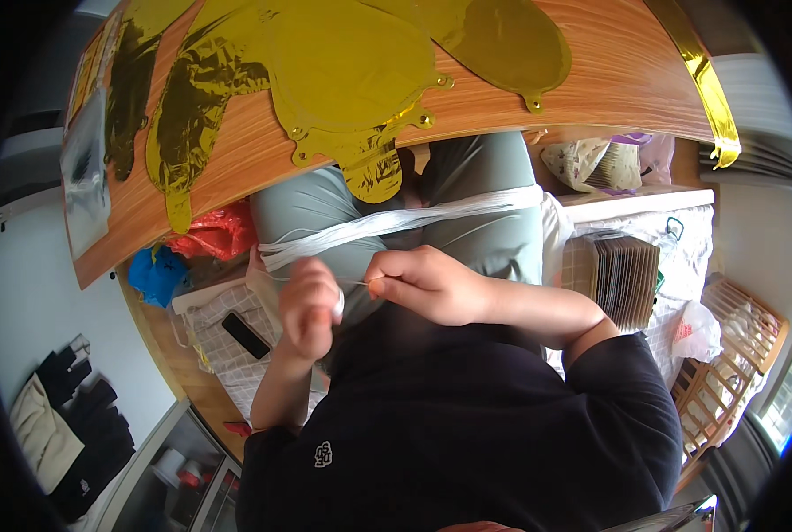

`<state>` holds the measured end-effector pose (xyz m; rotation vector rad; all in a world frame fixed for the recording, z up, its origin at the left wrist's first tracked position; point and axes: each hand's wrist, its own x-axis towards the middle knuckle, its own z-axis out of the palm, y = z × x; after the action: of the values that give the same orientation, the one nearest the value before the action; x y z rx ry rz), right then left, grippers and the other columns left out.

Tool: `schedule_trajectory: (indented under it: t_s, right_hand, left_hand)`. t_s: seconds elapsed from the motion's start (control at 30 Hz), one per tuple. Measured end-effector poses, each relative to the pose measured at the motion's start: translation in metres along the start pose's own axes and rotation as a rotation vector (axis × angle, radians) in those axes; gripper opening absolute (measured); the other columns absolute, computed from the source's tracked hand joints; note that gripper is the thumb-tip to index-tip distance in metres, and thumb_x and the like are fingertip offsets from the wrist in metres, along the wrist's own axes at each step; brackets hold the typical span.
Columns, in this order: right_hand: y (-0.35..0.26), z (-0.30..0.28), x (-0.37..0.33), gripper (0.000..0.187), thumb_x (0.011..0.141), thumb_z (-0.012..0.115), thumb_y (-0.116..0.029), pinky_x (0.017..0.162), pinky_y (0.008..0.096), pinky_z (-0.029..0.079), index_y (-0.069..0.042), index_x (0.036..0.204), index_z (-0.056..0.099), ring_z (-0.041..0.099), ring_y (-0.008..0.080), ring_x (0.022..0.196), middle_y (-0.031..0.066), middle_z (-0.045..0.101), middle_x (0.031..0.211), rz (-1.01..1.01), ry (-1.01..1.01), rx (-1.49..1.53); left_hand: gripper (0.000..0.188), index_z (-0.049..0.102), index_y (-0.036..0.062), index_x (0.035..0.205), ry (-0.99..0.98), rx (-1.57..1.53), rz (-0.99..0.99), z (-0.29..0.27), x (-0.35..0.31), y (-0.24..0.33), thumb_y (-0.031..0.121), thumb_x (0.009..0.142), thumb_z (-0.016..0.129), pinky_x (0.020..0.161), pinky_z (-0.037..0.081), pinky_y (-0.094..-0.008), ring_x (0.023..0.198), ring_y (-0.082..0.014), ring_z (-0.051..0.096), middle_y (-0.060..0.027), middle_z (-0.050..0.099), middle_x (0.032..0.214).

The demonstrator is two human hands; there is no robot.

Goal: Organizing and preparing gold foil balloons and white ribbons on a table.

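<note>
Garments: dark and cream clothing point(50, 426) hangs or lies at the far left, beside a pale wall.
Clear packet: a transparent packet point(87, 182) lies at the left end of the wood-grain surface point(254, 151).
Blue item: a bright blue bag-like item point(156, 273) sits below the left part of the surface.
Red bag: a crinkled red plastic bag point(214, 232) is just beside the blue item, partly under the surface edge.
Phone: a dark phone point(245, 335) lies on a checked cloth point(236, 377), near the left forearm.
Left hand: the left hand point(310, 306) is raised over the lap with fingers curled; motion blur prevents telling exactly what it grips.
Thread: a thin, pale thread point(353, 283) spans the gap between the two hands, above the lap.
Foil: flat gold foil pieces point(352, 71) lie on the surface; one lobe overhangs the front edge.
Strand bundle: long white strands point(400, 222) run across both thighs, beyond the hands.
Right hand: the right hand point(431, 284) pinches the thread between thumb and forefinger.
Brown stack: thin brown sheets point(627, 279) stand in a row to the right of the lap.
Gold strip: a shiny gold strip point(711, 89) hangs past the surface's right end.
</note>
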<state>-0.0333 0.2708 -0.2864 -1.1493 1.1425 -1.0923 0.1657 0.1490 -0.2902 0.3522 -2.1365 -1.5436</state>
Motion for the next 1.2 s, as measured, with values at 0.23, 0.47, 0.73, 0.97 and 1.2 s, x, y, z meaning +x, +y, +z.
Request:
schedule_trajectory:
  t_s: [0.23,0.47,0.73,0.97,1.2]
  right_hand:
    - [-0.007,-0.005,-0.006,0.011,0.099,0.054,-0.014,0.069,0.0353,0.048,-0.004,0.096,0.059,0.063,0.0295,0.077,0.0100,0.064,0.082,-0.259,-0.069,0.087]
    - [-0.020,-0.004,-0.009,0.008,0.094,0.059,-0.013,0.068,0.0409,0.048,-0.006,0.090,0.061,0.063,0.0309,0.081,0.0103,0.065,0.085,-0.394,-0.446,-0.192]
    - [-0.010,-0.024,-0.011,0.014,0.096,0.052,-0.016,0.067,0.0439,0.047,-0.006,0.091,0.060,0.061,0.0371,0.078,0.0119,0.062,0.076,-0.015,-0.503,-0.341]
    - [-0.019,-0.052,0.001,0.015,0.096,0.058,-0.016,0.073,0.0319,0.049,-0.004,0.098,0.068,0.063,0.0175,0.076,0.0081,0.068,0.084,0.280,-0.205,-0.174]
    - [-0.020,-0.014,0.001,0.021,0.099,0.054,-0.021,0.082,0.0386,0.051,-0.006,0.105,0.068,0.066,0.0312,0.094,0.0116,0.070,0.098,0.037,-0.541,-0.169]
  left_hand:
    - [0.042,0.064,0.0138,0.079,0.143,0.951,0.294,0.002,-0.008,0.004,0.044,0.096,0.040,0.110,0.014,-0.0460,0.108,-0.0206,0.050,0.0058,0.070,0.082]
    - [0.064,0.068,0.0167,0.117,0.123,0.999,-0.031,-0.002,0.007,0.001,0.059,0.099,0.024,0.107,0.019,-0.0465,0.113,-0.0189,0.050,0.0063,0.069,0.119]
    - [0.031,0.063,0.0097,0.101,0.389,-0.786,-0.268,0.018,0.007,0.001,0.039,0.097,0.054,0.082,0.037,-0.0323,0.100,-0.0201,0.050,-0.0036,0.063,0.091]
    - [0.038,0.065,0.0042,0.090,0.122,-0.533,-0.324,0.008,-0.008,-0.012,0.037,0.100,0.050,0.071,0.045,-0.0324,0.067,-0.0203,0.058,-0.0078,0.063,0.073]
    - [0.055,0.064,0.0049,0.126,-0.077,0.582,-0.083,0.010,0.009,0.010,0.049,0.100,0.044,0.065,0.045,-0.0321,0.068,-0.0196,0.061,-0.0088,0.070,0.091]
